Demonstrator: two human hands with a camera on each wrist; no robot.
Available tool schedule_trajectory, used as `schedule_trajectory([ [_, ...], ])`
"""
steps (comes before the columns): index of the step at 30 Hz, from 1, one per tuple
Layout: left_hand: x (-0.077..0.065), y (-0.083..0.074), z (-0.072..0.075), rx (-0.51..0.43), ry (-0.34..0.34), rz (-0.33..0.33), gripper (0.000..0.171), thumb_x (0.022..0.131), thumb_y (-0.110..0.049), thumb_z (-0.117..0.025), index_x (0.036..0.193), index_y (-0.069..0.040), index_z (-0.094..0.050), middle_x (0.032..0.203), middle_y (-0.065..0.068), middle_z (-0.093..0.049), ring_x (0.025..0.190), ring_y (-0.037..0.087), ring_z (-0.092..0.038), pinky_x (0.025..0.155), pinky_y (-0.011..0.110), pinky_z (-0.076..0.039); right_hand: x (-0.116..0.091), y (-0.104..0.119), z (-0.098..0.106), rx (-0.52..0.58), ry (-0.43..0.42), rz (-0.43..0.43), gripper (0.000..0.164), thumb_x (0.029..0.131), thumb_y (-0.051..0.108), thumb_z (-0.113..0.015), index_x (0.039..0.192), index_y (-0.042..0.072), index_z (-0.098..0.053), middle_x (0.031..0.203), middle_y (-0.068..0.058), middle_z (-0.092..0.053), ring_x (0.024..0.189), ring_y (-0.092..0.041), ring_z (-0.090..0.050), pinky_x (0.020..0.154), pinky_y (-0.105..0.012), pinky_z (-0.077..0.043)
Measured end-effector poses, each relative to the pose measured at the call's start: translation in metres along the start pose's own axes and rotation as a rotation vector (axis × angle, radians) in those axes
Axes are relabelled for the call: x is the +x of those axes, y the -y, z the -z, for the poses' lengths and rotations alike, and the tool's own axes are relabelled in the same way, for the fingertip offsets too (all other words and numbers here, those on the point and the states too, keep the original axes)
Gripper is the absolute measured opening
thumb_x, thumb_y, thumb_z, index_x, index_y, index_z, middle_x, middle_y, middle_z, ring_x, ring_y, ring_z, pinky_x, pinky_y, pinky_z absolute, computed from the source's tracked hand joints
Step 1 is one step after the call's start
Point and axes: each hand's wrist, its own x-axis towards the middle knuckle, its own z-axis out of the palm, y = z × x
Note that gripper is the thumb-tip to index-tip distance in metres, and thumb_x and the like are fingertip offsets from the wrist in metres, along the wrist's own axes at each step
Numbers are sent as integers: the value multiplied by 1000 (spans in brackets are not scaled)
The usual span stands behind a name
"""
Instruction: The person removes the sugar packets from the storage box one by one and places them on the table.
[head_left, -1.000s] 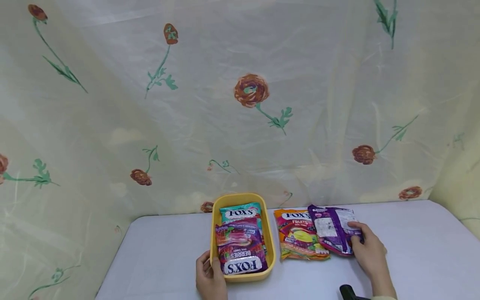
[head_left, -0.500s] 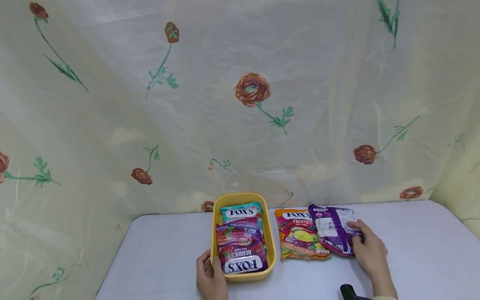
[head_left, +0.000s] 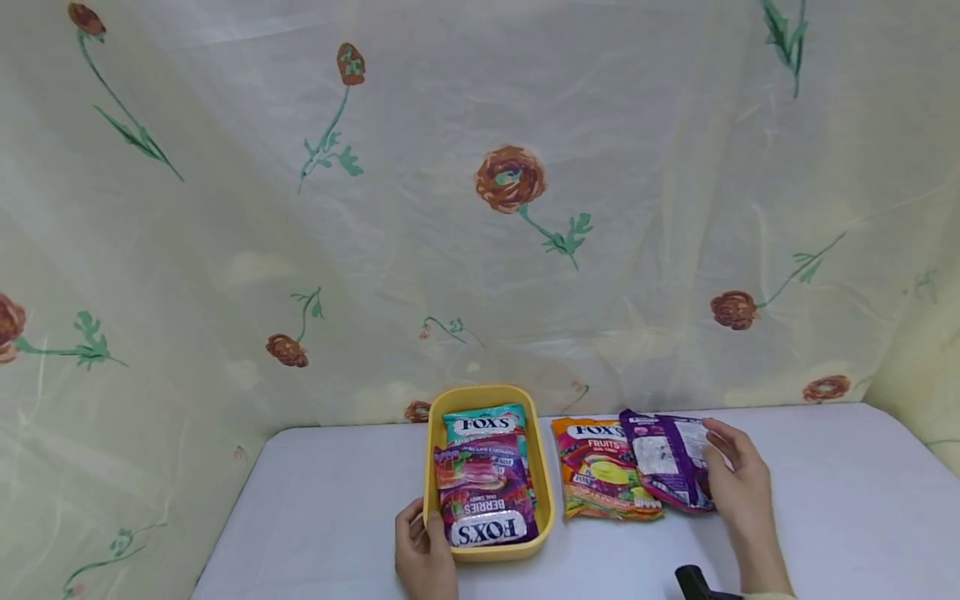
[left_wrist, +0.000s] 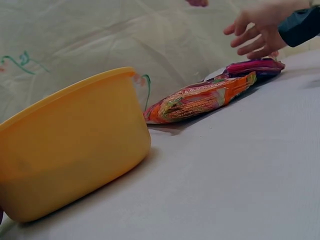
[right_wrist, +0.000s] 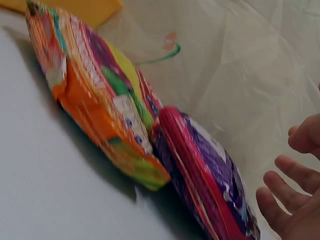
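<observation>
My left hand (head_left: 425,554) grips the near left rim of a yellow plastic basin (head_left: 545,500), thumb over the edge and fingers outside. In the basin lie a teal Fox's candy bag (head_left: 483,425) and, overlapping it, a purple Berries candy bag (head_left: 487,500), its lettering upside down to me. To the right, an orange Fruits candy bag (head_left: 600,475) lies partly under another purple candy bag (head_left: 667,458), back side up. Above this last bag's right side hovers my right hand (head_left: 738,479), fingers spread and holding nothing; the right wrist view shows its fingertips (right_wrist: 272,200) apart from the bag.
A white-covered table (head_left: 322,508) carries everything. Close behind it hangs a pale flowered curtain (head_left: 615,292). A black cylindrical object (head_left: 693,581) shows by my right wrist.
My right hand has let go of the right-hand purple bag and lifted slightly off it, fingers loosening. My left hand keeps its grip on the basin; the bags stay in place.
</observation>
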Motion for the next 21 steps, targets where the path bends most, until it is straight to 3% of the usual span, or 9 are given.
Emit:
schedule_trajectory([
  [1, 0, -1, 0, -7, 1, -5, 25, 92, -15, -52, 116, -13, -56, 112, 15, -63, 99, 26, -60, 86, 38, -51, -1, 2, -2, 21, 9, 1, 40, 98, 18, -41, 138, 13, -46, 142, -13, -48, 129, -18, -47, 100, -22, -42],
  [5, 2, 3, -1, 33, 2, -1, 24, 93, -17, -52, 117, -15, -56, 113, 13, -64, 99, 26, -61, 84, 35, -52, -6, 8, -8, 126, 85, 28, 41, 99, 21, -42, 139, 11, -42, 142, -13, -46, 117, 1, -50, 81, -3, -41],
  [7, 0, -1, 1, 17, 16, -2, 25, 93, -16, -52, 117, -13, -55, 114, 16, -63, 100, 29, -61, 85, 40, -52, -9, 13, -10, 185, 141, 39, 42, 99, 19, -42, 140, 7, -40, 145, -15, -41, 114, 5, -48, 82, -5, -44],
  [10, -5, -10, 6, -10, 29, -8, 26, 92, -13, -52, 117, -9, -55, 116, 20, -61, 100, 33, -61, 85, 42, -52, -9, 16, -14, 179, 215, 29, 45, 100, 24, -40, 142, 10, -36, 149, -14, -35, 118, 1, -49, 82, -8, -47],
  [14, 0, 1, 4, -6, 18, -28, 26, 90, -12, -54, 116, -11, -57, 112, 17, -64, 95, 29, -64, 81, 36, -54, -14, 21, -21, 139, 275, 42, 45, 101, 25, -37, 144, 12, -34, 149, -15, -35, 116, 0, -52, 83, -9, -47],
  [16, 5, 12, 1, 24, 0, -49, 24, 90, -13, -55, 114, -13, -58, 110, 13, -66, 91, 23, -65, 74, 27, -53, -18, 27, -23, 150, 300, 53, 44, 101, 23, -37, 143, 12, -34, 147, -15, -36, 109, 9, -50, 84, -10, -48],
  [18, 7, 15, -1, 28, -2, -64, 24, 90, -14, -55, 113, -13, -58, 109, 15, -65, 89, 22, -65, 75, 33, -55, -27, 45, -23, 148, 329, 45, 44, 101, 17, -36, 144, 8, -32, 148, -15, -35, 107, 11, -48, 85, -10, -47],
  [21, 4, 5, 1, 25, -10, -81, 23, 89, -13, -55, 111, -11, -59, 108, 16, -66, 87, 22, -65, 73, 34, -55, -29, 52, -28, 123, 355, 38, 44, 101, 19, -37, 144, 11, -32, 148, -12, -36, 116, -3, -52, 86, -11, -47],
])
